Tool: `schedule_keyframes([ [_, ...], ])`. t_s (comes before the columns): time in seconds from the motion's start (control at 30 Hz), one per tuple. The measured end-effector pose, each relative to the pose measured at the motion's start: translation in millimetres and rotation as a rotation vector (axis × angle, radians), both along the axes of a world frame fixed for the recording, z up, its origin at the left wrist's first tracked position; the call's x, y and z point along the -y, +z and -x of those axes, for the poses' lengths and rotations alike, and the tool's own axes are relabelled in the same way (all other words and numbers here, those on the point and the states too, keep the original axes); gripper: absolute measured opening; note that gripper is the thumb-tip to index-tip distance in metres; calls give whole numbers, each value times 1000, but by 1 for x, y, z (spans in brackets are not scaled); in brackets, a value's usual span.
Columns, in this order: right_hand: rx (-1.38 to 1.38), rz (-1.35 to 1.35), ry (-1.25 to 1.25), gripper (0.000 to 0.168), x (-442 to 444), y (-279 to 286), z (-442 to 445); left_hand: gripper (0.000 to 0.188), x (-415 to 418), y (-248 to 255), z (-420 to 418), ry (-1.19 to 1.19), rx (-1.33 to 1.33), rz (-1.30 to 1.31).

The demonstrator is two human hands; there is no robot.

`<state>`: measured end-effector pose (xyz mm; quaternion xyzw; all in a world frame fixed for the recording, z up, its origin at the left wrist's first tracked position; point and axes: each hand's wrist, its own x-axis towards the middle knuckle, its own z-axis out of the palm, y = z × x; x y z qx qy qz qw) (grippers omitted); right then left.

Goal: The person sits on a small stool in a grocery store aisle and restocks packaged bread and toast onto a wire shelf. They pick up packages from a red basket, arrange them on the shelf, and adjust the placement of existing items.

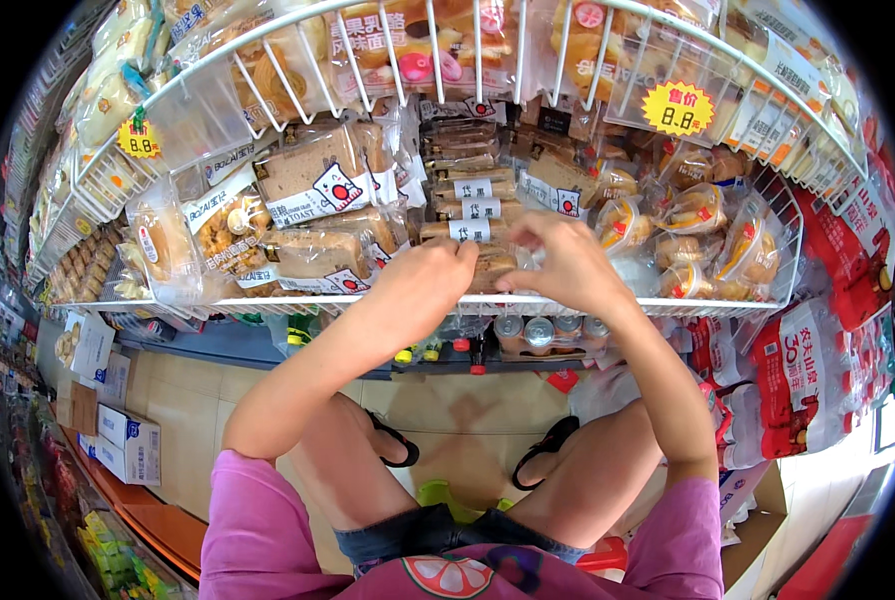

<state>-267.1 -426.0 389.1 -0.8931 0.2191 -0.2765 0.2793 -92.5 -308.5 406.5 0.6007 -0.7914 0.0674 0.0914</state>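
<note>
Both hands reach into a white wire shelf basket of packaged breads. My left hand has its fingers bent down at the near end of a row of wrapped brown bread packs; whether it grips one cannot be told. My right hand is at the right of the same row, thumb and fingers apart around the corner of the nearest pack. Bagged sliced toast lies left of the row, and small round wrapped buns lie to the right.
An upper wire rack with price tags overhangs the basket. Below its front rim stand drink cans and bottles. Red-wrapped bottle packs stand at the right, cardboard boxes on the left. My knees are apart below the basket.
</note>
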Motion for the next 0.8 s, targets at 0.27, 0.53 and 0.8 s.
schedule_keyframes([
  [0.27, -283, -106, 131, 26, 25, -15, 4, 23, 18, -10, 2, 3, 63, -130],
  [0.53, -152, -724, -155, 26, 33, -13, -5, 36, 16, 4, 3, 21, 86, -345],
  [0.8, -26, -604, 232, 16, 42, -29, -5, 74, 32, -26, 14, 150, -287, -175],
])
